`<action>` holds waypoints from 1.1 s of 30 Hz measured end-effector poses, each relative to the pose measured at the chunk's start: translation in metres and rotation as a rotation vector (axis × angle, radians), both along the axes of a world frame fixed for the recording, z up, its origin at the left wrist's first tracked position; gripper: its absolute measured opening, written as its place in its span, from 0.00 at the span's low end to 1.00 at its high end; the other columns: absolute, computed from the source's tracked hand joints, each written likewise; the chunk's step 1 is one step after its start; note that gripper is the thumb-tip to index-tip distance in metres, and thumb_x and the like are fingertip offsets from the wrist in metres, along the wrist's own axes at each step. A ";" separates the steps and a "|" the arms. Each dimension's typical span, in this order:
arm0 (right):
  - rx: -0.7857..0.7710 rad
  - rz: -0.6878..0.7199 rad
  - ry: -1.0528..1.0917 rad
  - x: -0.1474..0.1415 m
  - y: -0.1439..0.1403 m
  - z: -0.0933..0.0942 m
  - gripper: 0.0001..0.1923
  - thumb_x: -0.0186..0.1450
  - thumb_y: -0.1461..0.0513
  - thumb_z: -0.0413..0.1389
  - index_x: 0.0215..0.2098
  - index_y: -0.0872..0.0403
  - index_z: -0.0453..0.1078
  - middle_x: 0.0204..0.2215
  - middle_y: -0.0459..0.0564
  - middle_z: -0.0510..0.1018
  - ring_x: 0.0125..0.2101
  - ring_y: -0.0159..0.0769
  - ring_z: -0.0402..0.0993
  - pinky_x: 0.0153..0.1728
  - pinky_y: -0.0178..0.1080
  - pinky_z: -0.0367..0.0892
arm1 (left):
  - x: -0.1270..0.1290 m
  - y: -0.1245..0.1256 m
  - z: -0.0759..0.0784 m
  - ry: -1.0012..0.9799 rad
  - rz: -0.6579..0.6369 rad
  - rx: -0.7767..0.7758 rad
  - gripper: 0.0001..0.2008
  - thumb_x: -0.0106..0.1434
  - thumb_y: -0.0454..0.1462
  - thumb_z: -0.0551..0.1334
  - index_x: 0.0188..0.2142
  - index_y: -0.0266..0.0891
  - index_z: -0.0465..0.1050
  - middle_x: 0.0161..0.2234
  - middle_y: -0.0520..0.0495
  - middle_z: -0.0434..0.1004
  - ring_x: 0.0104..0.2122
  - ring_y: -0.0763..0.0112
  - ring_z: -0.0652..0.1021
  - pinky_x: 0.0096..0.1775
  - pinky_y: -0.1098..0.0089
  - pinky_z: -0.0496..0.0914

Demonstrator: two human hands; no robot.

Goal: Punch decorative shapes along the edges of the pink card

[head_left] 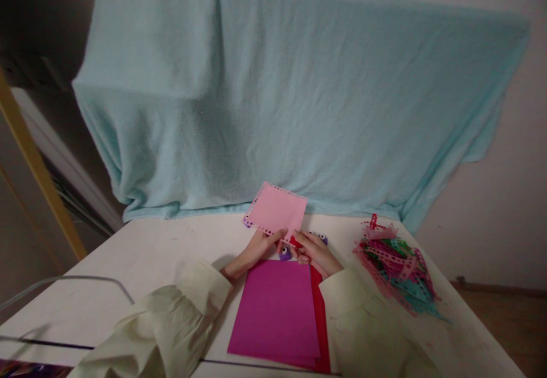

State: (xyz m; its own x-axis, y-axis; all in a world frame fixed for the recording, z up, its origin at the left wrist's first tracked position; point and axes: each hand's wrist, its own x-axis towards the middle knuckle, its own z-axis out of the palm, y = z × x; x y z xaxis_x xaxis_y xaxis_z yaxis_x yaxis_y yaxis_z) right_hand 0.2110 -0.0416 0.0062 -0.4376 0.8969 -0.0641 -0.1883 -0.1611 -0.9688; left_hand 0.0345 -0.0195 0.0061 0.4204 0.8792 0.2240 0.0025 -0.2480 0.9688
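Note:
My left hand (256, 248) and my right hand (315, 251) meet at the lower edge of a light pink paper sheet (277, 209) with punched border holes, and hold it tilted up above the white table (141, 253). Both sleeves are pale cream. Under my hands lie small purple craft punches (285, 253), partly hidden, with one at the sheet's left corner (247, 220). In front of me lies a magenta paper sheet (277, 308) stacked on a red sheet (322, 315).
A pile of punched paper strips (395, 267) in pink, green, teal and red lies at the right of the table. A light blue cloth (277, 93) hangs behind the table. A wooden post (38, 167) stands at left; a thin metal frame (85, 280) crosses the front left.

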 end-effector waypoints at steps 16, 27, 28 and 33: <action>0.084 -0.025 0.060 -0.004 -0.004 0.006 0.18 0.63 0.49 0.56 0.35 0.57 0.70 0.20 0.46 0.70 0.15 0.23 0.50 0.18 0.33 0.40 | 0.002 0.001 -0.001 -0.025 -0.048 -0.017 0.21 0.65 0.45 0.54 0.21 0.34 0.70 0.19 0.48 0.71 0.23 0.69 0.72 0.35 0.69 0.66; 0.135 -0.093 0.002 -0.010 -0.006 0.005 0.16 0.64 0.52 0.56 0.32 0.58 0.72 0.17 0.45 0.69 0.15 0.24 0.51 0.18 0.33 0.40 | 0.002 -0.002 0.000 0.009 -0.047 0.011 0.23 0.67 0.46 0.52 0.20 0.35 0.68 0.21 0.49 0.72 0.25 0.69 0.73 0.40 0.68 0.65; 0.137 -0.096 -0.006 -0.010 -0.006 0.005 0.16 0.64 0.52 0.56 0.32 0.58 0.72 0.17 0.45 0.69 0.15 0.24 0.52 0.18 0.33 0.41 | 0.001 -0.002 0.000 0.022 -0.049 0.015 0.23 0.67 0.46 0.52 0.20 0.36 0.68 0.21 0.49 0.72 0.25 0.69 0.72 0.40 0.68 0.65; 0.186 -0.067 -0.018 -0.009 -0.005 0.006 0.17 0.63 0.51 0.56 0.33 0.57 0.72 0.19 0.46 0.71 0.15 0.24 0.54 0.17 0.32 0.42 | 0.000 0.000 -0.003 0.093 -0.041 0.007 0.22 0.67 0.45 0.51 0.20 0.36 0.67 0.21 0.50 0.71 0.25 0.70 0.71 0.38 0.69 0.64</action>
State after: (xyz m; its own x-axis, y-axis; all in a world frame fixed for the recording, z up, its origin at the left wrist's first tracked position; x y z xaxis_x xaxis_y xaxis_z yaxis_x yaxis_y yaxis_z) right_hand 0.2016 -0.0467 0.0119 -0.3763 0.9213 0.0984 -0.1749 0.0336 -0.9840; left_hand 0.0346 -0.0200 0.0026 0.4748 0.8596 0.1885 0.0819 -0.2565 0.9631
